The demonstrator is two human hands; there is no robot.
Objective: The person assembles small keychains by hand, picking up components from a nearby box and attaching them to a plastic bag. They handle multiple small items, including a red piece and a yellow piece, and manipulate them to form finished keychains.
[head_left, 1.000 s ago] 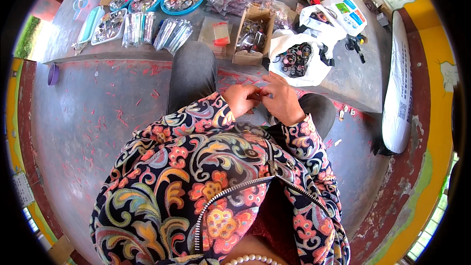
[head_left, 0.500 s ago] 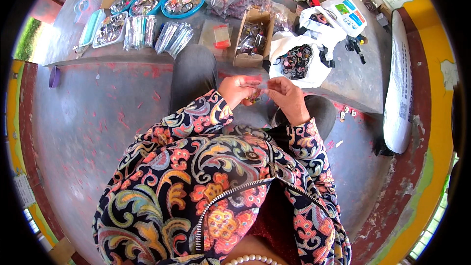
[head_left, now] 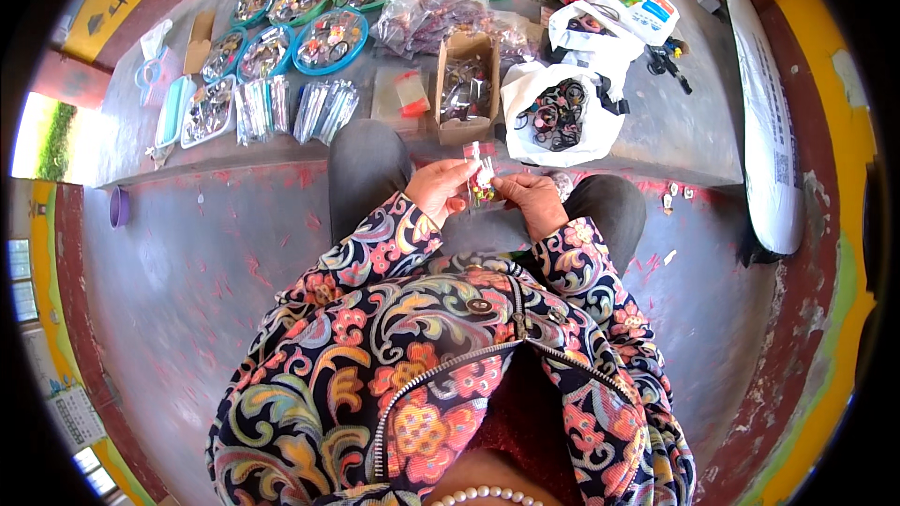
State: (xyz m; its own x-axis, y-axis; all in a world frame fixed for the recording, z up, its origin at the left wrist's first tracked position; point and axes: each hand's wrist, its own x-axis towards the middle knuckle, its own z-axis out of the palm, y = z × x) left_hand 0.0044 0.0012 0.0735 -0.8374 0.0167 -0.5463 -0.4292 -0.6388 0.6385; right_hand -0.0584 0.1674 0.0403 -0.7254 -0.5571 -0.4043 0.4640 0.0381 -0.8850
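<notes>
My left hand (head_left: 441, 189) and right hand (head_left: 531, 201) have come up from my lap since a second ago, so the small clear plastic packet with colourful bits inside (head_left: 481, 184) now sits pinched between both sets of fingertips above my knees. Beyond lie the open brown cardboard box (head_left: 466, 86) and the white plastic bag of dark rings (head_left: 561, 112). The packet's contents are too small to identify.
</notes>
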